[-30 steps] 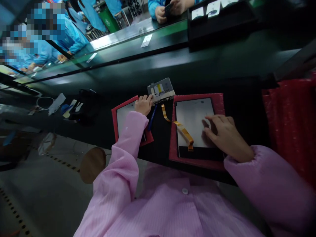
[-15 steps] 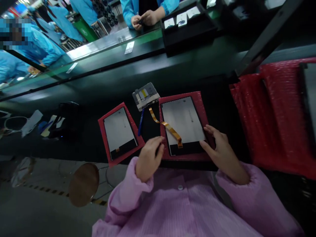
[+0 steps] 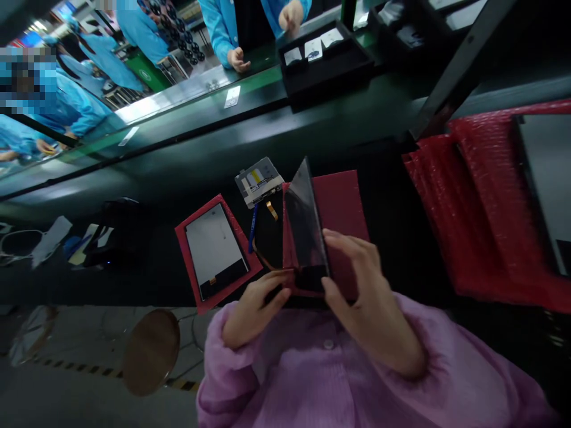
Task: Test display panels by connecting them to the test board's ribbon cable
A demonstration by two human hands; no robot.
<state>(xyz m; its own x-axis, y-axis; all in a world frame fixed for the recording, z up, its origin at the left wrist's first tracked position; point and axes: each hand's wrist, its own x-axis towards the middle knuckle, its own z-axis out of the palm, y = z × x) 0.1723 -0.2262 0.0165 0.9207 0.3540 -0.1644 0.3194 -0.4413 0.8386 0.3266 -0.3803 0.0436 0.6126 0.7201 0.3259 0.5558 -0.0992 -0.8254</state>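
Observation:
A display panel (image 3: 307, 223) stands tilted up on its left long edge above a red bubble-wrap sheet (image 3: 341, 205). My right hand (image 3: 363, 291) grips its raised right edge, thumb low and fingers higher up. At the lower left corner, my left hand (image 3: 261, 306) holds the panel's edge with fingers and thumb. An orange ribbon cable (image 3: 272, 210) shows in part left of the panel; the rest is mostly hidden. Beside it lie a blue pen-like tool (image 3: 253, 229) and a metal-cased module (image 3: 259, 181). A second display panel (image 3: 214, 244) lies flat on another red sheet (image 3: 181, 238).
Stacked red bubble wrap (image 3: 482, 226) lies at right, with another panel (image 3: 551, 178) on it. A conveyor (image 3: 178, 128) runs along the back, carrying white cards (image 3: 232, 96). Across it, a co-worker in blue stands by a black tray (image 3: 330, 77). A round stool (image 3: 151, 351) stands lower left.
The right-hand panel, flat before, is now tipped up by its right edge. My right hand has moved left with it; the ribbon cable has swung to the left. The co-worker's hands have parted.

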